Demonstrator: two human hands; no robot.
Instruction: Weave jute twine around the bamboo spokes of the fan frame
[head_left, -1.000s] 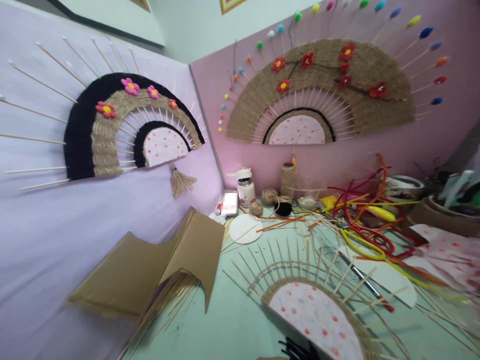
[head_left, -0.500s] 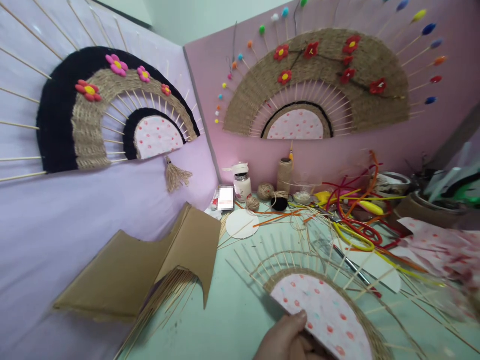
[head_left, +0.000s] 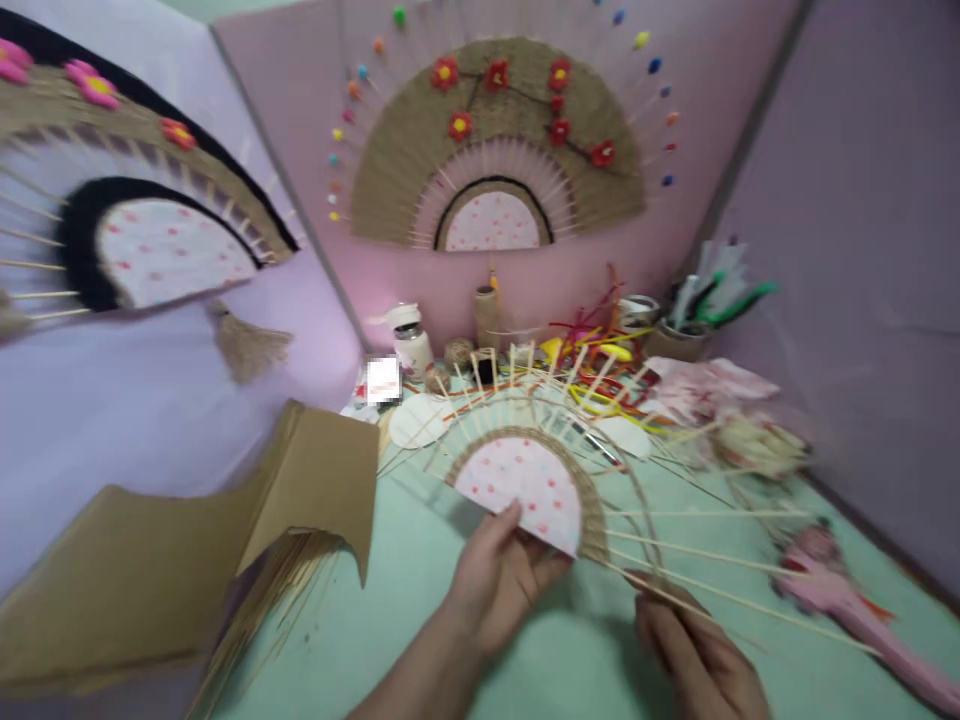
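Note:
My left hand [head_left: 506, 575] grips the straight lower edge of a half-round fan [head_left: 525, 485], thumb on top and fingers beneath. The fan has a white face with red dots, a band of woven jute twine [head_left: 594, 505] round its curve, and thin wooden sticks [head_left: 705, 548] spreading outward. My right hand [head_left: 694, 645] is at the fan's lower right end, beside the lowest sticks. Its fingers are closed on a loose strand of jute twine [head_left: 651, 510] that loops over the sticks.
Cut cardboard [head_left: 315, 480] lies at the left over a bundle of sticks [head_left: 277, 590]. Behind the fan are a white jar [head_left: 412, 345], twine balls [head_left: 459, 353] and coloured pipe cleaners [head_left: 592, 395]. A pink glue gun [head_left: 840, 590] rests at the right. Finished fans [head_left: 390, 180] hang on the walls.
The view has swung right, bringing the right wall and pink glue gun into sight. My right hand has come into view at the fan's right end. My left hand still holds the fan.

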